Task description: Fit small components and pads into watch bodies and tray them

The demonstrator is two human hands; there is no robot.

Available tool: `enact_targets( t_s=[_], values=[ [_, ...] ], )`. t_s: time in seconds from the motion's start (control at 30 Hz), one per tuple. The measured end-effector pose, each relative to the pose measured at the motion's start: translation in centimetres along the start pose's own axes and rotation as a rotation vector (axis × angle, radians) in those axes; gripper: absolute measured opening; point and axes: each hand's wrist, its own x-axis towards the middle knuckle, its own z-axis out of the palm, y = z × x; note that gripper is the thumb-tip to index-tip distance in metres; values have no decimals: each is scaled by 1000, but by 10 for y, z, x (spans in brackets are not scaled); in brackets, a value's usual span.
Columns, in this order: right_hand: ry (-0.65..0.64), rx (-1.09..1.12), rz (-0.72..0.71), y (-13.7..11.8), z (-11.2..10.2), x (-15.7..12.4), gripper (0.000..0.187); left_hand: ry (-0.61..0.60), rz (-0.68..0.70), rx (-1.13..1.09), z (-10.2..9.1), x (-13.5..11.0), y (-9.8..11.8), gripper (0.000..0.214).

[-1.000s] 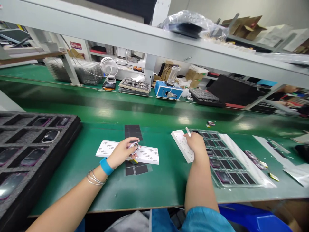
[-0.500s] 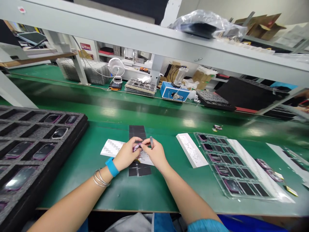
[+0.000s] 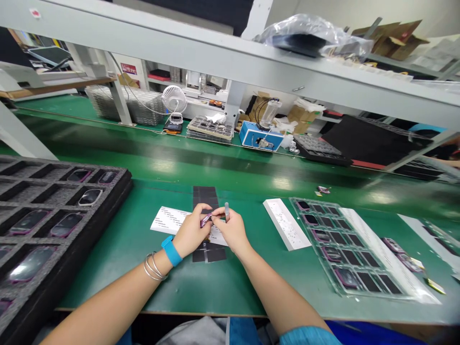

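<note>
My left hand is closed around a small purple watch case, held tilted above the white printed sheet. Thumb and fingers of my right hand pinch a slim grey tool whose flat end sticks up. It looks like tweezers, but its tip is hidden against the case. The fingertips of both hands meet at the case. Beneath them lie the printed sheet and a black mat strip. A bit of yellow shows under the left fingers.
At left stands a black foam tray with purple-framed watch cases in several pockets. To the right are a white block with small specks and a clear plastic tray of cases and black pieces. Loose cases lie farther right. A shelf beam crosses above.
Both hands stay together at the purple case, with only slight finger and wrist movement. The grey tool tilts a little differently. The whole view has shifted slightly.
</note>
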Motion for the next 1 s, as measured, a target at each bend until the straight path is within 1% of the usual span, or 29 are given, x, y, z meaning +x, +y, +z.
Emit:
enact_targets(
  t_s=[0.17,0.23,0.33,0.4,0.5,0.63,0.7,0.83,1.0],
  values=[
    [43,-103,-101,-1,1,0,7,-5,23,27,0,2,-2,27],
    [-2,-122,-120,-2,-4,1,8,-29,-34,-74,-1,4,-2,27],
    [-94,-141,-163,-6,-19,6,14,-70,-155,-273,-6,7,0,31],
    [-91,-193,-257,-8,-29,9,14,-85,-200,-357,-11,8,2,36],
    [-75,-285,-456,-7,-37,12,13,-103,-241,-433,-16,9,5,43],
    [-95,-447,-718,1,-37,14,17,-133,-270,-480,-18,9,8,47],
    [-97,-525,-795,4,-37,14,17,-140,-273,-484,-18,9,9,47],
    [-84,-597,-862,3,-38,14,15,-144,-278,-477,-18,9,10,46],
    [-78,-618,-873,1,-37,13,17,-132,-282,-434,-18,9,10,51]
  ],
)
